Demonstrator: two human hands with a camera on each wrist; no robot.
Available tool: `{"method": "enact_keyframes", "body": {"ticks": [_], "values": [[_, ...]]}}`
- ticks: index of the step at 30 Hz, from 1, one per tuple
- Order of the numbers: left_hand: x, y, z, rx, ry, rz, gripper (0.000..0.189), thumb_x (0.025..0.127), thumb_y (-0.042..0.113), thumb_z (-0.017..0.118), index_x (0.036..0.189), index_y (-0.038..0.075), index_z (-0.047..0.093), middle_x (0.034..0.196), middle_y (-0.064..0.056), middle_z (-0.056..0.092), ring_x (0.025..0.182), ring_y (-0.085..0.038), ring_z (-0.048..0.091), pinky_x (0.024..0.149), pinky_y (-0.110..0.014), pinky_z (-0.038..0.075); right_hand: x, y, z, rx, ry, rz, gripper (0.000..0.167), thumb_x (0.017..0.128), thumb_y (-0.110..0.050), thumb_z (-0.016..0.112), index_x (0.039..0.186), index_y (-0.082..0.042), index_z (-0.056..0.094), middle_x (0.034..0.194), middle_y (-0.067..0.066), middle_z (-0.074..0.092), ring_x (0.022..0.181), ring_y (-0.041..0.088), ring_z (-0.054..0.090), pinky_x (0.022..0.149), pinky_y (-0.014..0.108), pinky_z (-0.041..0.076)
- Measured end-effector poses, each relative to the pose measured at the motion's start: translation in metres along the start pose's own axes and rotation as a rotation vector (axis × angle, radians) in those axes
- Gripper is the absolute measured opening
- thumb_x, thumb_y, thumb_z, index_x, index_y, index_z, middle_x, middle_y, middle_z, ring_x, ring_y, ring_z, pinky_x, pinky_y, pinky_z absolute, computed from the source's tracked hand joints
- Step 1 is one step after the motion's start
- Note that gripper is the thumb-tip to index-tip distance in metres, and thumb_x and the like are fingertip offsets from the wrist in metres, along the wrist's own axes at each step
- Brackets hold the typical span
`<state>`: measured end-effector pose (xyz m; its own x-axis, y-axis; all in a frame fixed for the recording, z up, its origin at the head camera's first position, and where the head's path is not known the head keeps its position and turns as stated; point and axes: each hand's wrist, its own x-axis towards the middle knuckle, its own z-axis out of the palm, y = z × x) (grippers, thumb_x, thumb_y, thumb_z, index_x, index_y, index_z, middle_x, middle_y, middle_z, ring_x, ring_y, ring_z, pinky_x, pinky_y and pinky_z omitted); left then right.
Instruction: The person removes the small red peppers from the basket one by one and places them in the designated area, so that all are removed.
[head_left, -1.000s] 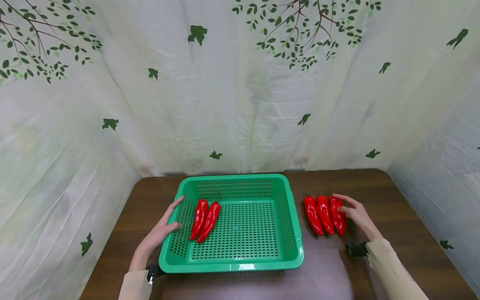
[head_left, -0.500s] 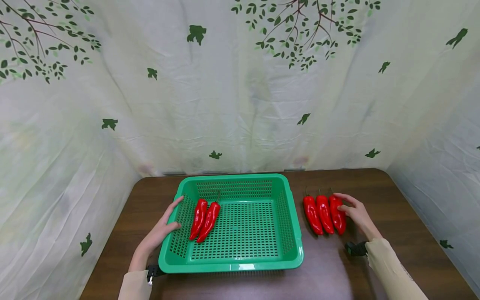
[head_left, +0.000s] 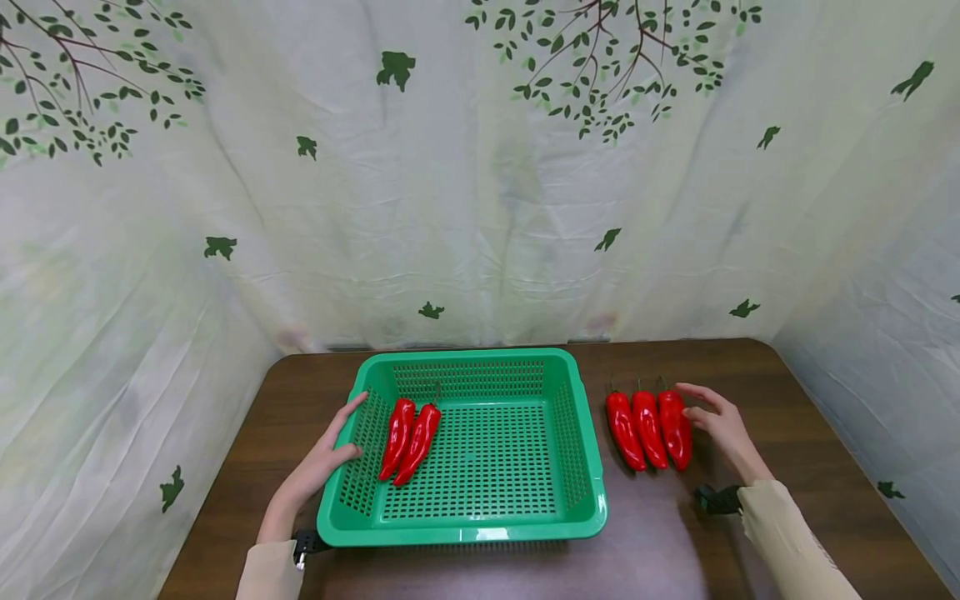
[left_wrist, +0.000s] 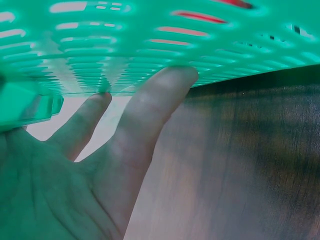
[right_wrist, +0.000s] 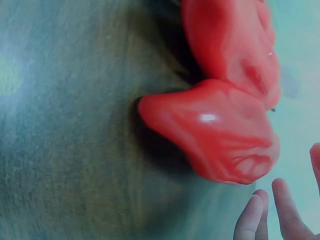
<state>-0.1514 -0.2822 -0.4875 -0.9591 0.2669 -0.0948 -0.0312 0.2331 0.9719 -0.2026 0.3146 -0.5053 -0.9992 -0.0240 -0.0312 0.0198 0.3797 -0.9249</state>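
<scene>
My left hand (head_left: 318,462) rests at the left side of a green plastic basket (head_left: 465,533), its thumb and forefinger stretched out. In the left wrist view the thumb (left_wrist: 150,115) lies straight against the slotted wall. Two glossy red peppers, a left one (head_left: 397,437) and a right one (head_left: 418,444), lie inside the basket. Three more stand in a row right of it: a left pepper (head_left: 626,431), a middle pepper (head_left: 649,429) and a right pepper (head_left: 675,429). My right hand (head_left: 723,427) is beside the right pepper, fingers spread; the right wrist view shows a gap between fingertips and pepper (right_wrist: 220,135).
A dark brown wooden table (head_left: 787,467) bears everything. Behind it and at both sides hangs a pale curtain (head_left: 480,183) with printed leaves. A black band (head_left: 717,498) is on the right wrist.
My right hand has let go of the rightmost pepper and drawn a little to the right, its fingers opening. The peppers, the basket and my left hand stay where they were.
</scene>
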Motion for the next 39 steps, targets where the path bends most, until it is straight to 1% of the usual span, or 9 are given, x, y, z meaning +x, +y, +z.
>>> {"method": "enact_keyframes", "body": {"ticks": [4, 7, 13, 17, 21, 25, 30, 33, 39], "values": [[0.000, 0.000, 0.000, 0.001, 0.000, -0.002, 0.076, 0.086, 0.002, 0.044, 0.153, 0.025, 0.016, 0.153, -0.019, 0.008, 0.127, -0.052, 0.030, 0.077, -0.044, 0.054, -0.001, -0.004, 0.000, -0.010, 0.010, 0.002, 0.043, 0.097, -0.006, 0.042, 0.139, 0.005, 0.041, 0.142, 0.028, 0.037, 0.119, 0.038, 0.042, 0.083, 0.024, 0.045], [0.000, 0.000, 0.000, -0.002, -0.001, -0.002, 0.076, 0.086, 0.002, 0.044, 0.153, 0.025, 0.016, 0.153, -0.019, 0.008, 0.127, -0.053, 0.030, 0.077, -0.045, 0.054, -0.002, -0.008, 0.000, -0.017, 0.014, 0.004, 0.043, 0.098, -0.008, 0.042, 0.139, 0.004, 0.041, 0.142, 0.026, 0.038, 0.113, 0.028, 0.047, 0.084, 0.023, 0.045], [0.000, 0.000, 0.000, -0.004, -0.002, 0.001, 0.076, 0.086, 0.002, 0.044, 0.153, 0.025, 0.016, 0.153, -0.019, 0.008, 0.127, -0.053, 0.029, 0.078, -0.046, 0.053, -0.002, -0.018, 0.003, 0.016, 0.009, -0.041, 0.042, 0.098, -0.008, 0.045, 0.137, 0.006, 0.043, 0.139, 0.028, 0.040, 0.107, 0.012, 0.053, 0.083, 0.019, 0.047], [0.000, 0.000, -0.001, -0.005, -0.006, 0.006, 0.076, 0.086, 0.002, 0.044, 0.153, 0.024, 0.016, 0.153, -0.019, 0.008, 0.127, -0.052, 0.029, 0.078, -0.045, 0.053, -0.001, -0.026, 0.009, 0.043, -0.006, -0.050, 0.042, 0.097, -0.007, 0.046, 0.137, 0.006, 0.043, 0.138, 0.028, 0.041, 0.105, 0.006, 0.053, 0.084, 0.023, 0.048], [0.000, 0.000, -0.001, -0.004, -0.007, 0.005, 0.075, 0.087, 0.002, 0.044, 0.153, 0.024, 0.016, 0.154, -0.019, 0.008, 0.127, -0.052, 0.030, 0.079, -0.045, 0.053, -0.001, -0.035, 0.016, 0.076, -0.032, -0.048, 0.043, 0.097, -0.007, 0.046, 0.138, 0.006, 0.042, 0.138, 0.028, 0.042, 0.103, 0.009, 0.055, 0.086, 0.029, 0.049], [0.000, 0.001, 0.000, -0.004, -0.004, -0.003, 0.075, 0.087, 0.002, 0.044, 0.153, 0.025, 0.016, 0.154, -0.018, 0.008, 0.127, -0.052, 0.030, 0.079, -0.045, 0.053, -0.002, -0.043, 0.024, 0.110, -0.068, -0.071, 0.042, 0.098, -0.007, 0.045, 0.138, 0.005, 0.042, 0.137, 0.028, 0.042, 0.103, 0.015, 0.058, 0.085, 0.028, 0.050], [-0.001, 0.001, 0.001, -0.005, -0.001, -0.008, 0.076, 0.087, 0.002, 0.044, 0.153, 0.026, 0.016, 0.154, -0.018, 0.008, 0.128, -0.052, 0.029, 0.079, -0.047, 0.053, -0.003, -0.054, 0.032, 0.140, -0.100, -0.106, 0.040, 0.098, -0.006, 0.045, 0.136, 0.005, 0.044, 0.132, 0.021, 0.048, 0.101, 0.011, 0.060, 0.086, 0.029, 0.050], [-0.001, 0.001, 0.001, -0.007, -0.002, -0.008, 0.076, 0.087, 0.002, 0.044, 0.153, 0.026, 0.016, 0.154, -0.018, 0.008, 0.127, -0.052, 0.029, 0.079, -0.047, 0.053, -0.003, -0.059, 0.035, 0.153, -0.118, -0.123, 0.040, 0.098, -0.007, 0.046, 0.136, 0.005, 0.044, 0.130, 0.017, 0.050, 0.102, 0.012, 0.060, 0.087, 0.031, 0.050], [-0.001, 0.001, 0.000, -0.004, -0.003, -0.003, 0.075, 0.087, 0.002, 0.044, 0.153, 0.025, 0.016, 0.153, -0.019, 0.009, 0.127, -0.052, 0.030, 0.079, -0.047, 0.053, -0.003, -0.067, 0.040, 0.166, -0.146, -0.139, 0.039, 0.098, -0.008, 0.047, 0.135, 0.004, 0.045, 0.133, 0.028, 0.046, 0.105, 0.022, 0.060, 0.089, 0.034, 0.049]]}}
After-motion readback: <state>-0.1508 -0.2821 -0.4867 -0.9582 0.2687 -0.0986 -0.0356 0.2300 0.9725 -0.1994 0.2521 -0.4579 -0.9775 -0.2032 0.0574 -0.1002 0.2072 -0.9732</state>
